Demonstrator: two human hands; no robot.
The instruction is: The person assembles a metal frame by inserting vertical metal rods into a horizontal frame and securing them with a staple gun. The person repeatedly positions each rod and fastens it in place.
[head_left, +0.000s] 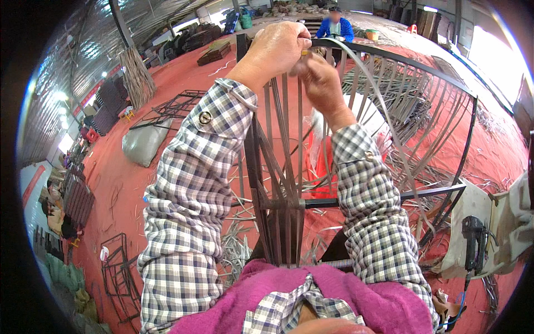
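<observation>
A black metal frame (334, 202) with a curved top rail stands in front of me, flat grey strips (285, 119) running between its rails. At the near left end of the top rail, my left hand (271, 51) is closed on a long pale grey strip (375, 92), which arcs away to the right and hangs down. Just under the rail, my right hand (322, 83) is closed with its fingertips drawn together beside the left fingers; what they pinch is hidden. Between the hands shows a tiny yellow bit too small to name.
A black power-tool-like gun (474, 245) with a blue hose hangs by a pale padded seat (467, 211) at right. Loose strips (389, 100) litter the red floor (194, 83). Bare black frames (119, 273) and a grey sack (146, 142) lie left. A person in blue (345, 29) is beyond the frame.
</observation>
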